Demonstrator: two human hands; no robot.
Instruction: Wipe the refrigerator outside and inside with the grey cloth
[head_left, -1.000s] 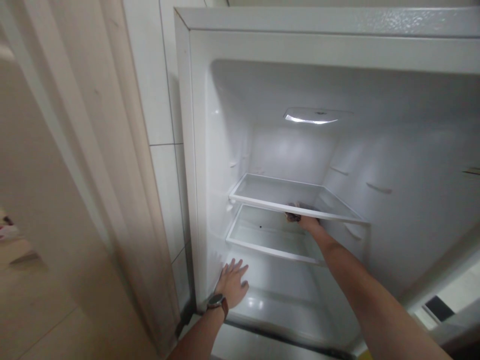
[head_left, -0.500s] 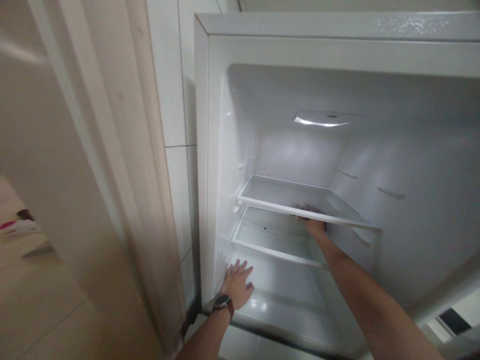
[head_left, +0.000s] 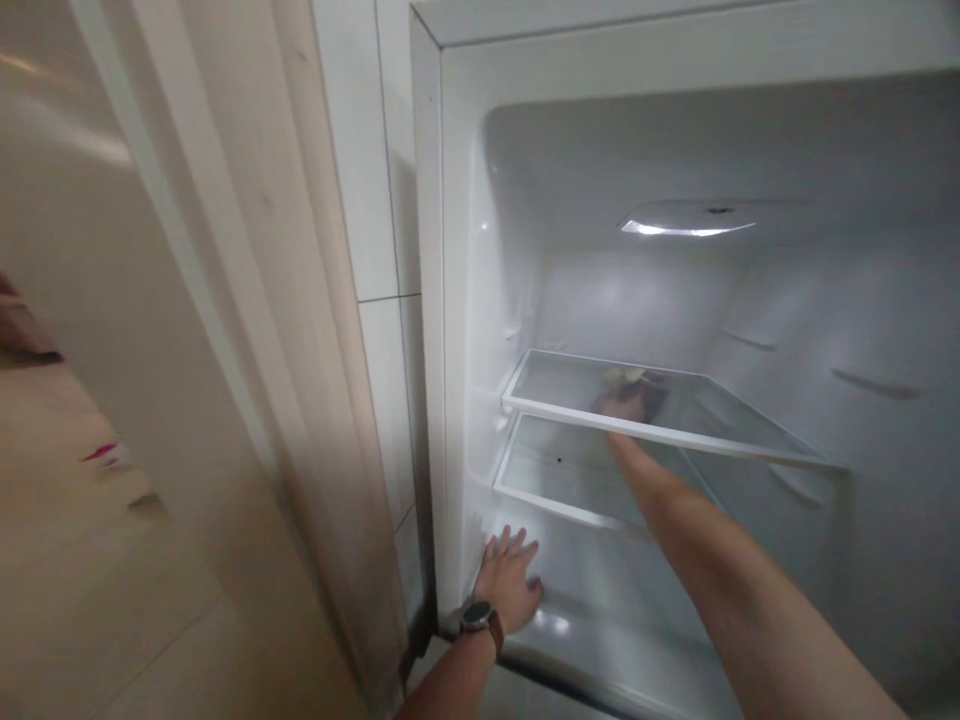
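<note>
Inside the white fridge [head_left: 439,250], my right hand [head_left: 624,408] reaches in between the two glass shelves. It is closed on a crumpled greyish cloth [head_left: 651,390], and both show blurred through the upper glass shelf [head_left: 555,378]. The cloth appears close to or against that shelf's underside; I cannot tell which. Below my right forearm lies the lower glass shelf [head_left: 536,470], with a small dark spot behind it. My left hand [head_left: 510,585] is open, fingers spread, at the lower left of the interior by the side wall. A round watch [head_left: 478,616] is on the left wrist.
A lit lamp cover [head_left: 686,218] is set into the fridge ceiling. Shelf ledges [head_left: 874,382] run along the right wall. To the left stand a tiled wall [head_left: 379,400] and a wooden door frame [head_left: 300,300]. Small items lie on the floor beyond it.
My right hand and the cloth have moved deeper under the upper shelf and now show through its glass. The view has shifted and tilted slightly. My left hand stays in place on the fridge.
</note>
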